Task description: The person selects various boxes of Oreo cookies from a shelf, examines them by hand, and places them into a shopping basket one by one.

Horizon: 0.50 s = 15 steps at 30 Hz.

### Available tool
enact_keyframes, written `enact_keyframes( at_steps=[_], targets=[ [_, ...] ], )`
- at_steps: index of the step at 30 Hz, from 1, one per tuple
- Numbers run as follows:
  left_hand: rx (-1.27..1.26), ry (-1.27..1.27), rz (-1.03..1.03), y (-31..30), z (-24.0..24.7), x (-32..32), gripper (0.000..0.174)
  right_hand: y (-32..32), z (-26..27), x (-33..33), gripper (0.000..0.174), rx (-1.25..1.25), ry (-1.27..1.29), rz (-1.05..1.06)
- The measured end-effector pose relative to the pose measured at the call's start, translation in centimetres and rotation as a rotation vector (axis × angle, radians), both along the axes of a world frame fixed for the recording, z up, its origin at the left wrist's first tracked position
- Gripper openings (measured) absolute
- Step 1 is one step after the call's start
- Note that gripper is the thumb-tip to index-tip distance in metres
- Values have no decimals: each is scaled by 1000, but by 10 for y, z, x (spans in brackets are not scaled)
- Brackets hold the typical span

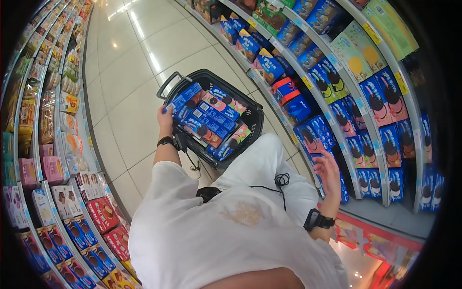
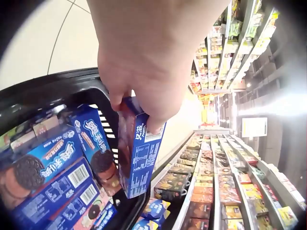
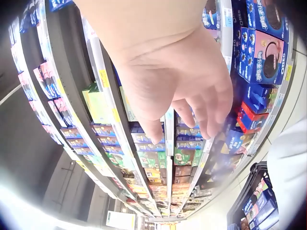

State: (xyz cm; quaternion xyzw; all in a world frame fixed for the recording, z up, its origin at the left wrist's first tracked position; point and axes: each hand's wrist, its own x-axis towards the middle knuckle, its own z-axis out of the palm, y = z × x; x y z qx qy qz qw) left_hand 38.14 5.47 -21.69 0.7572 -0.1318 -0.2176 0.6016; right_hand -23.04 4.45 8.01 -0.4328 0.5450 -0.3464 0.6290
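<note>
My left hand is at the left side of a black shopping basket. It pinches the end of a blue Oreo cookie box between thumb and fingers. In the left wrist view that box stands on its edge along the basket's inner side, beside other Oreo boxes. Several blue, pink and green cookie boxes lie in the basket. My right hand is raised near the shelf of Oreo boxes, holding nothing, its fingers loosely bent.
Shelves of Oreo boxes line the right side, their metal edges close to my right arm. Another shelf of packaged snacks runs along the left. Between them stretches a tiled floor. A thin black cable crosses my lap.
</note>
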Motion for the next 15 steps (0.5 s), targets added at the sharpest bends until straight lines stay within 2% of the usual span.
enact_keyframes(
  at_steps=[2, 3, 4, 6, 7, 8, 9, 10, 11, 12, 13, 14, 15],
  targets=[
    [9, 8, -1, 5, 2, -1, 40, 4, 13, 10, 40, -65, -54, 123],
    [168, -114, -36, 11, 6, 0, 42, 7, 18, 15, 40, -70, -49, 103],
    [321, -239, -86, 14, 7, -1, 43, 10, 23, 20, 38, -178, -104, 275],
    [361, -399, -97, 24, -16, 5, 47, 19, 51, 33, 32, -356, -162, 561],
    [381, -447, -142, 28, 31, -24, 47, 20, 75, 44, 28, -421, -164, 686],
    [325, -391, -165, 30, 62, -43, 47, 25, 95, 50, 23, -511, -119, 758],
    [284, -675, -124, 29, 40, -38, 42, 27, 119, 59, 24, -615, -112, 810],
    [376, -721, -170, 29, 52, -40, 38, 30, 131, 63, 23, -667, -133, 836],
    [288, -847, -160, 27, 57, -48, 34, 31, 140, 66, 22, -718, -151, 875],
    [224, -790, -274, 29, 63, -50, 39, 32, 143, 69, 22, -778, -164, 874],
    [306, -931, -302, 31, 43, -39, 46, 34, 144, 69, 22, -844, -174, 883],
    [450, -815, -410, 29, 58, -48, 51, 37, 150, 68, 22, -886, -98, 835],
    [688, -960, -488, 24, 31, -28, 53, 38, 155, 67, 22, -902, -103, 823]
  ],
)
